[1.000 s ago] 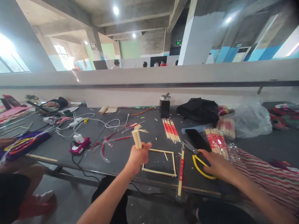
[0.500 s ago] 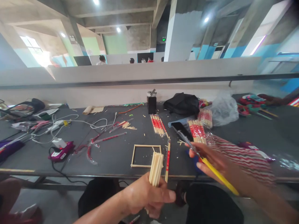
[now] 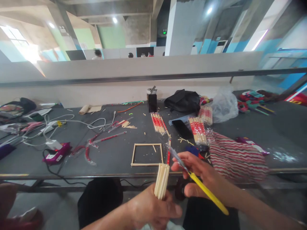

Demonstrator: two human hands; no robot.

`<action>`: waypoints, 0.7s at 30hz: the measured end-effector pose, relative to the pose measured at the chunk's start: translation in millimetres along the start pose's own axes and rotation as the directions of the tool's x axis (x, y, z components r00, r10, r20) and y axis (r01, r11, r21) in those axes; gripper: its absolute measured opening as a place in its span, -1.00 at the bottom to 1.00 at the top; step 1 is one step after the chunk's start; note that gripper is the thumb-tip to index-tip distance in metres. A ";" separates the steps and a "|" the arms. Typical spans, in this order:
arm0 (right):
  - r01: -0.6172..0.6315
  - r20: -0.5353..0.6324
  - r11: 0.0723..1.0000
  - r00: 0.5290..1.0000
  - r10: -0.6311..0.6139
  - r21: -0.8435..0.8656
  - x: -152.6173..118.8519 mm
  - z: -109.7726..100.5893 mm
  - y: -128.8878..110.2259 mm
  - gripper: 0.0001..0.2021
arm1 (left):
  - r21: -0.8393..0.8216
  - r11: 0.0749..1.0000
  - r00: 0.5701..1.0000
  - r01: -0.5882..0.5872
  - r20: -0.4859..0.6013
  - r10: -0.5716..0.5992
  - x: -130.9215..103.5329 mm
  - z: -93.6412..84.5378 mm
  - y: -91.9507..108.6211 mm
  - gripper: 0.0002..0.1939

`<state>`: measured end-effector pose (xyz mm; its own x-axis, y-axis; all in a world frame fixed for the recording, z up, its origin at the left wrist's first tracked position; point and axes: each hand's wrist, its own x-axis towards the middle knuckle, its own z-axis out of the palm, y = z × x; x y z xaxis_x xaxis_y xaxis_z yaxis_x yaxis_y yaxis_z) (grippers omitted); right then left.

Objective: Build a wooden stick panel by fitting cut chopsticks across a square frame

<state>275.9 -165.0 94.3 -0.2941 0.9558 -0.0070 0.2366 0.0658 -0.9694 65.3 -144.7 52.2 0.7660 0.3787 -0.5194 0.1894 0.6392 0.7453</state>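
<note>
Gripping a slightly tilted bundle of pale wooden sticks (image 3: 162,181), your left hand (image 3: 154,206) is closed in front of the dark grey table (image 3: 115,156). Your right hand (image 3: 203,177), fingers partly curled, holds yellow-handled metal scissors (image 3: 208,192), blades toward the upper left. Beyond the bundle, a rectangular frame of thin pale sticks (image 3: 146,164) lies flat; red-banded stick packets (image 3: 198,130) flank a black phone (image 3: 181,129) farther back.

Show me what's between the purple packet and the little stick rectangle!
Red pieces in clear plastic lie between the purple packet and the stick rectangle, in the head view.
</note>
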 end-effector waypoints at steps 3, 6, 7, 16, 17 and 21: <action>0.013 0.049 0.934 0.998 -0.033 0.357 10.5 28.6 9.4 -0.30 | -0.112 0.994 0.996 -0.006 0.089 0.016 2.6 10.7 -13.9 -0.50; -0.023 0.038 0.825 0.999 0.001 0.565 16.7 52.7 13.2 -0.28 | -0.137 0.991 0.993 0.001 0.116 0.015 1.8 14.0 -24.3 -0.52; -0.024 0.017 0.809 1.000 0.017 0.587 17.2 58.1 13.7 -0.27 | -0.126 0.992 0.994 0.000 0.113 0.014 0.8 13.3 -25.9 -0.53; -0.110 -0.185 0.886 0.959 0.213 0.451 16.5 76.1 10.8 -0.42 | 0.047 0.999 0.972 -0.017 -0.235 0.028 4.2 3.9 -21.4 -0.69; -0.115 -0.220 0.909 0.951 0.218 0.400 17.9 77.7 9.6 -0.44 | 0.070 0.997 0.960 -0.031 -0.275 0.050 7.5 2.6 -21.9 -0.69; -0.113 -0.327 0.970 0.928 0.181 0.217 25.1 82.8 7.2 -0.54 | 0.114 0.988 0.905 -0.109 -0.401 0.146 20.0 -4.3 -25.6 -0.73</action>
<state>193.5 -164.3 66.9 0.0726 0.9921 -0.1019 0.0617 -0.1065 -0.9924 73.2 -150.6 20.9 0.4745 0.7039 -0.5285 0.1734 0.5139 0.8401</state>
